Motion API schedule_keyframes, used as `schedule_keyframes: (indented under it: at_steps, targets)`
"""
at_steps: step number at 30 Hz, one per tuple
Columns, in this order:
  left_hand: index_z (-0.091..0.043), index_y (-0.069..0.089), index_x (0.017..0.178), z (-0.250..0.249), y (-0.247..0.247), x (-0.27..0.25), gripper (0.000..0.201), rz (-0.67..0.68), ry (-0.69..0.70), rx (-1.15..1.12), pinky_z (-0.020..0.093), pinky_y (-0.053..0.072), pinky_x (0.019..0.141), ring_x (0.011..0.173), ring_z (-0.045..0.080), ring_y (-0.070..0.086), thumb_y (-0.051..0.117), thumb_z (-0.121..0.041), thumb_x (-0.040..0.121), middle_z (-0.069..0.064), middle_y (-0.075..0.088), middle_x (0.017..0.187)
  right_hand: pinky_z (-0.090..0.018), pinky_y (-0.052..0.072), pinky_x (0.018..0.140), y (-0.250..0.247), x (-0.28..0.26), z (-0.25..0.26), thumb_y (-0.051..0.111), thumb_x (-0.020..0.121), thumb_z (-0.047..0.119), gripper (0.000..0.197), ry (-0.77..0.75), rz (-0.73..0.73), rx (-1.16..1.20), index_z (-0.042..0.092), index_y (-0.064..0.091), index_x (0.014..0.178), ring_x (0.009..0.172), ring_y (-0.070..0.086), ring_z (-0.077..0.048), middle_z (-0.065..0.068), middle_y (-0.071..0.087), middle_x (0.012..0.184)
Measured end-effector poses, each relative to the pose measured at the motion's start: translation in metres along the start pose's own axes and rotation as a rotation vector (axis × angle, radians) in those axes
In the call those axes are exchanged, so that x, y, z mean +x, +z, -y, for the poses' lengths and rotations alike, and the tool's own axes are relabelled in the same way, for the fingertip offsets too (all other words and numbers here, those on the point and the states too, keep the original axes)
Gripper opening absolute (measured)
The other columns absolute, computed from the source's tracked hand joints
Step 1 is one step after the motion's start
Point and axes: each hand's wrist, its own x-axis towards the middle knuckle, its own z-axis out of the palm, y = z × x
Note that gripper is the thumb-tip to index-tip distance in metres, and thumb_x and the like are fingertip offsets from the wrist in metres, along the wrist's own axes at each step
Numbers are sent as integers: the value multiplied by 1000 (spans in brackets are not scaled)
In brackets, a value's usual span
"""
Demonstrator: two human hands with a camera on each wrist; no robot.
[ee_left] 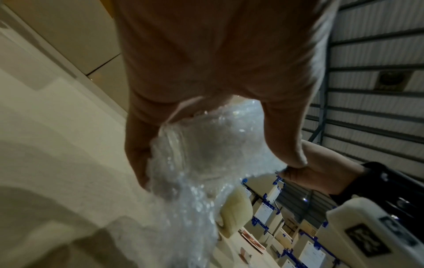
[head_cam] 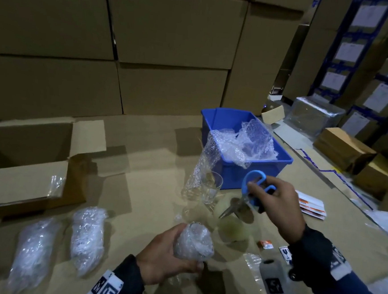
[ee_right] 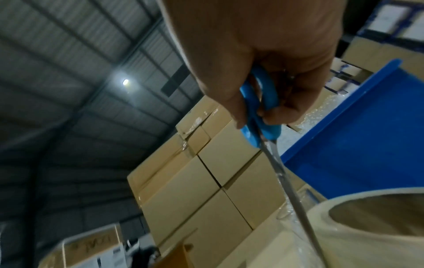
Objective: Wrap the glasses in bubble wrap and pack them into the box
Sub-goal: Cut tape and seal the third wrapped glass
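Note:
My left hand [head_cam: 168, 258] grips a glass wrapped in bubble wrap [head_cam: 193, 243] near the front middle of the table; in the left wrist view the fingers curl round the wrapped glass [ee_left: 211, 145]. My right hand [head_cam: 274, 199] holds blue-handled scissors [head_cam: 252, 193] above a roll of clear tape [head_cam: 233, 226], blades pointing down-left. The scissors [ee_right: 261, 116] show in the right wrist view over the tape roll [ee_right: 367, 226]. A bare glass [head_cam: 210, 191] stands beside a strip of bubble wrap [head_cam: 200, 168]. Two wrapped glasses [head_cam: 86, 235] [head_cam: 34, 250] lie at the front left. The open cardboard box [head_cam: 21, 175] sits at the left.
A blue bin [head_cam: 256, 165] of bubble wrap stands behind the bare glass. Label sheets [head_cam: 311, 206] lie at the right, small stickers [head_cam: 266, 244] by my right wrist. Stacked cartons [head_cam: 149, 50] wall off the back; shelves [head_cam: 368, 67] with boxes fill the right.

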Motion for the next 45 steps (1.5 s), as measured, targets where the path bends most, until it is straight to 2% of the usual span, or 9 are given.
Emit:
schedule_keyframes:
  at_steps: [2, 7, 14, 18, 22, 27, 33, 40, 45]
  targets:
    - [-33, 53, 127, 0, 1, 1, 83, 32, 3, 24, 37, 48, 104, 118, 10, 59, 92, -47, 55, -6, 61, 128, -34, 47, 49, -2, -4, 3, 69, 87, 15, 12, 92, -19, 220, 9, 68, 77, 56, 56, -20, -17, 64, 66]
    - [-57, 32, 118, -4, 3, -2, 86, 71, 28, 161, 2, 23, 104, 132, -11, 28, 84, -59, 50, -32, 15, 144, -23, 50, 51, -3, -18, -1, 61, 93, 17, 9, 326, -18, 521, 12, 65, 88, 54, 52, -6, 2, 61, 62]
    - [-26, 60, 128, -7, 10, 5, 78, 115, 30, -72, 42, 45, 107, 123, 21, 57, 94, -32, 58, 7, 55, 134, -23, 54, 52, 3, -34, -31, 56, 96, 20, 20, 619, 41, 803, 5, 68, 99, 66, 47, -14, -12, 53, 86]
    - [-23, 62, 123, -6, 12, 7, 77, 98, 8, -35, 35, 48, 103, 116, 16, 61, 95, -35, 55, 5, 61, 124, -28, 55, 55, -4, -37, -39, 60, 94, 20, 19, 446, 38, 608, 5, 66, 104, 59, 58, -8, -14, 65, 87]
    - [-20, 66, 115, -15, 17, 8, 68, 75, 41, 49, 25, 49, 95, 108, 10, 63, 95, -31, 55, 1, 60, 115, -34, 51, 72, -22, -32, -59, 82, 76, 24, 49, -131, -99, -194, 18, 54, 115, 89, 60, -16, -5, 61, 106]
    - [-13, 68, 111, -19, 21, 8, 65, 68, 43, 74, 15, 45, 87, 102, 5, 62, 96, -24, 54, -5, 57, 106, -38, 44, 76, -40, -26, -71, 63, 80, 33, 27, -681, 95, -638, 22, 62, 105, 92, 58, -29, 0, 61, 105]
    - [-17, 70, 109, -24, 23, 9, 64, 41, 47, 139, 13, 45, 84, 99, 2, 63, 97, -28, 52, -10, 59, 104, -34, 47, 67, -55, -12, -72, 82, 68, 24, 38, -718, 253, -735, 23, 62, 100, 84, 54, -20, 5, 65, 93]
    - [-27, 69, 111, -31, 21, 12, 67, 70, 24, 237, 23, 50, 93, 103, 3, 61, 95, -43, 50, -13, 58, 108, -30, 50, 70, -56, 3, -65, 67, 78, 39, 26, -483, 523, -760, 27, 67, 101, 85, 65, -17, 9, 70, 94]
    - [-30, 68, 107, -33, 23, 13, 64, 83, 20, 284, 11, 43, 84, 98, -2, 59, 94, -44, 51, -26, 53, 98, -30, 41, 55, -55, 4, -70, 57, 77, 51, 27, -449, 645, -754, 24, 55, 75, 59, 50, -17, 10, 50, 62]
